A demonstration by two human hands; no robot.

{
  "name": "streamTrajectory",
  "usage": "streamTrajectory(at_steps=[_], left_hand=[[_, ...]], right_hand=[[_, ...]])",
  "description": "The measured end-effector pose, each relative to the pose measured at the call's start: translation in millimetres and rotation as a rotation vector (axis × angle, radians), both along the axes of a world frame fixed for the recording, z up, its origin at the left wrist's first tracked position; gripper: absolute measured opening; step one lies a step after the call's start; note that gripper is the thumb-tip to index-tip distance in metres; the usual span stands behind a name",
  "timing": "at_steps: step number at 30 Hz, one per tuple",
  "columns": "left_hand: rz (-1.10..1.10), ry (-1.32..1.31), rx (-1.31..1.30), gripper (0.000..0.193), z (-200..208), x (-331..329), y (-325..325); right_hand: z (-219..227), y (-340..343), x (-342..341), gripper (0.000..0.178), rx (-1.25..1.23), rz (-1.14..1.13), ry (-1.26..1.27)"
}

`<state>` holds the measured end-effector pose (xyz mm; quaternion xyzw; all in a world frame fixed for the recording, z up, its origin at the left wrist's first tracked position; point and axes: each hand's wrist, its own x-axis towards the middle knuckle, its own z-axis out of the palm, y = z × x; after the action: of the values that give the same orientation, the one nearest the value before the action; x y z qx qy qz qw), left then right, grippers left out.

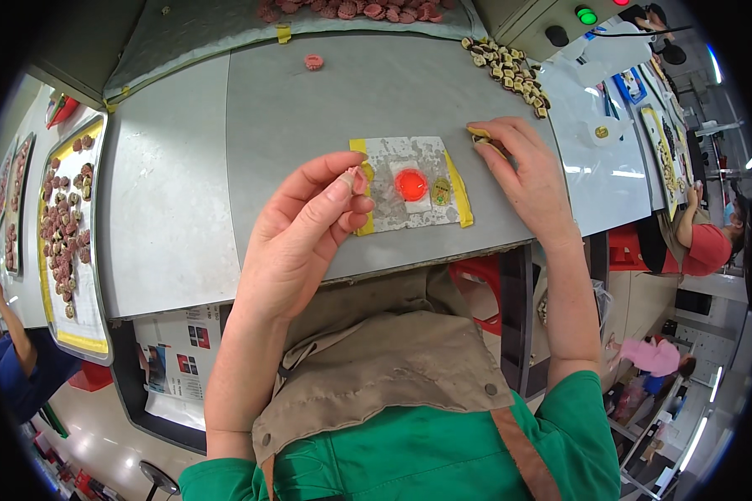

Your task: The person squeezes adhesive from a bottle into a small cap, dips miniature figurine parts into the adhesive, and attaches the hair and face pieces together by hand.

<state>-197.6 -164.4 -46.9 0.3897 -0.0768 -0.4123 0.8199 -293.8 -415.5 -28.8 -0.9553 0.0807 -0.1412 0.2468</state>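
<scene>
My left hand [297, 221] is closed in a pinch on a small pink ruffled piece [359, 178], held above the left edge of a mat. My right hand [522, 171] pinches a small dark and yellow piece [480, 139] between thumb and fingertips, to the right of the mat. The pale, blotchy mat [388, 217] has yellow tape along both sides. On it sits a round, bright orange-red spot or shallow dish [410, 185]. Next to that lies a small oval yellow-green thing [440, 191]. Part of the left piece is hidden by my fingers.
Pink ruffled pieces [351, 10] are heaped at the back, and a lone pink piece [313, 63] lies nearer. Cream-and-dark pieces [510, 71] are piled back right, below a control box [551, 21]. A yellow-edged tray [96, 321] of pieces stands left. Co-workers sit at both sides.
</scene>
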Motion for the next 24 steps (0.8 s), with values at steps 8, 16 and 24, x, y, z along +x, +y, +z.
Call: streamTrajectory(at_steps=[8, 16, 24], left_hand=[[-0.019, 0.063, -0.084, 0.031, -3, 4, 5], [-0.038, 0.127, -0.072, 0.037, -3, 8, 9], [-0.053, 0.116, -0.113, 0.036, -5, 7, 10]], right_hand=[[-1, 3, 5, 0.022, -0.267, -0.097, 0.007], [8, -9, 0, 0.019, -0.205, 0.095, 0.012], [27, 26, 2, 0.019, 0.026, 0.118, 0.079]])
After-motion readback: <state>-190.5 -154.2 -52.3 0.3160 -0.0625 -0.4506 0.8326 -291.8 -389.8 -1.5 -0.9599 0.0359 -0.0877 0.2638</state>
